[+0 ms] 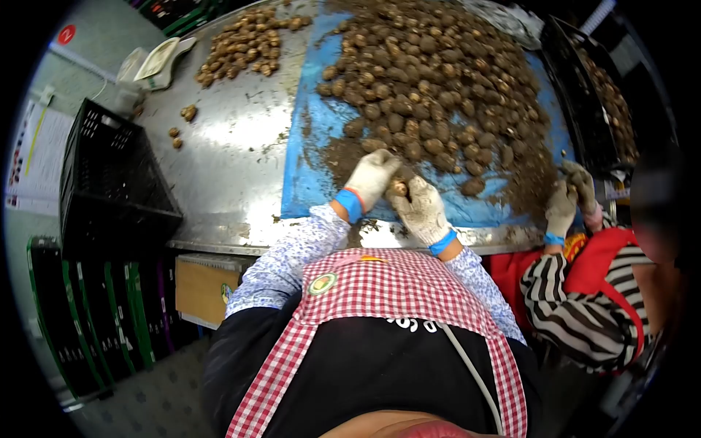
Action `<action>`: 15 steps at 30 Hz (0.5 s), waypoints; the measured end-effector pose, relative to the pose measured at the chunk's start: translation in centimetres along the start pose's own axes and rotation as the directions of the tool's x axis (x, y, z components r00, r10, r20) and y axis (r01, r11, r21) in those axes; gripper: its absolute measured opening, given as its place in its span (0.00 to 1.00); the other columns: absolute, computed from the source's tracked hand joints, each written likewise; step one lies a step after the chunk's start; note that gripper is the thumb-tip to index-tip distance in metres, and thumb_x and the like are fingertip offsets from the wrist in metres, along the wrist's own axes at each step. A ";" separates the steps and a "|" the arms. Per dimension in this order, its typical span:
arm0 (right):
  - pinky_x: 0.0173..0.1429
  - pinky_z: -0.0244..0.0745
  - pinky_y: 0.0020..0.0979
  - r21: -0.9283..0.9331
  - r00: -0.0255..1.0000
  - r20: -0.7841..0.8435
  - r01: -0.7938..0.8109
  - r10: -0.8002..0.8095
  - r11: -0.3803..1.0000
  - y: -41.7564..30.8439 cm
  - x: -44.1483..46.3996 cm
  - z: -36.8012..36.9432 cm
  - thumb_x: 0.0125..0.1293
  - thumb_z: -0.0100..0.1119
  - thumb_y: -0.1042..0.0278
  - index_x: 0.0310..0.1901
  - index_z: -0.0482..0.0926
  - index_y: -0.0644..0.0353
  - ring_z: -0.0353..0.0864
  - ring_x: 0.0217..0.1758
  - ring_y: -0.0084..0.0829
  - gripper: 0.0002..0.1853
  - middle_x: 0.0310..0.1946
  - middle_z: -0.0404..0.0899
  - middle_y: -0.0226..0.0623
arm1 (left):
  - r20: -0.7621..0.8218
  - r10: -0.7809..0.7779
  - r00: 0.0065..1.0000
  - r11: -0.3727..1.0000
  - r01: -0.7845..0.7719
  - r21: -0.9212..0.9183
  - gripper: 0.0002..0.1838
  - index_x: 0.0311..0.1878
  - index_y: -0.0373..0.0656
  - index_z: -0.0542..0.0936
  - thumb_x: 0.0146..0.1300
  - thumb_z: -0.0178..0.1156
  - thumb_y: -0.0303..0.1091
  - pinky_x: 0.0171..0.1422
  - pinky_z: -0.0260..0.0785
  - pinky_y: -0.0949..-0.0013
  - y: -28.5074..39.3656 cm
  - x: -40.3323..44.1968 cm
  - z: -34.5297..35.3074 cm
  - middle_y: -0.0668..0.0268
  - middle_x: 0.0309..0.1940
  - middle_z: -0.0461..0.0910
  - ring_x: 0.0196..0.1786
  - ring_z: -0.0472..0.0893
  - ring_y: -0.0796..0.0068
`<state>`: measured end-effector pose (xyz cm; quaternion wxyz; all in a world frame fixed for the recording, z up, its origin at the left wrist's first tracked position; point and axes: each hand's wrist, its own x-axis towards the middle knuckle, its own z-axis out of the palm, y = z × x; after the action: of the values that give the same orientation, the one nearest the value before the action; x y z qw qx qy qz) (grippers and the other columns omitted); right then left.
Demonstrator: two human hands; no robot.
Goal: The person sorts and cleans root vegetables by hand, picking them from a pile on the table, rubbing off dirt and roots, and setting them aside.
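My left hand [371, 177], in a pale knitted glove with a blue band, is closed at the near edge of a soil-covered heap of tubers [423, 95]. What its fingers hold, if anything, is hidden. Close beside it my right hand [425, 210], in a similar dirty glove, pinches a small brown tuber [401, 187] with a pale patch between thumb and fingers. The fingertips of both hands nearly meet over the front part of the blue sheet [307, 182]. Loose dark soil lies around them.
A smaller pile of cleaner tubers [244, 47] lies on the metal table [226, 160], with a few loose ones [190, 113] nearby. Black crates stand left [109, 190] and right [577, 95]. A co-worker's gloved hands [569, 197] work at the right edge.
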<state>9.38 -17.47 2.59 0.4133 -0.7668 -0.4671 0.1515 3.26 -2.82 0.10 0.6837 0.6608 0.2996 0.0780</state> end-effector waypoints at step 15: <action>0.55 0.76 0.38 -0.024 0.969 -0.140 0.203 -0.205 0.979 0.6 -0.2 -0.3 0.62 0.60 0.68 0.59 0.69 0.65 0.79 0.51 0.47 0.24 0.50 0.77 0.50 | -0.100 0.219 0.971 0.910 -0.166 0.380 0.15 0.46 0.34 0.79 0.63 0.58 0.37 0.42 0.73 0.66 2.5 -1.8 -0.3 0.58 0.30 0.81 0.36 0.81 0.66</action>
<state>9.83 -17.87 2.25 0.4552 -0.7255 -0.5137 0.0511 2.38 -3.19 3.09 0.5135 0.7967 0.2893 0.1337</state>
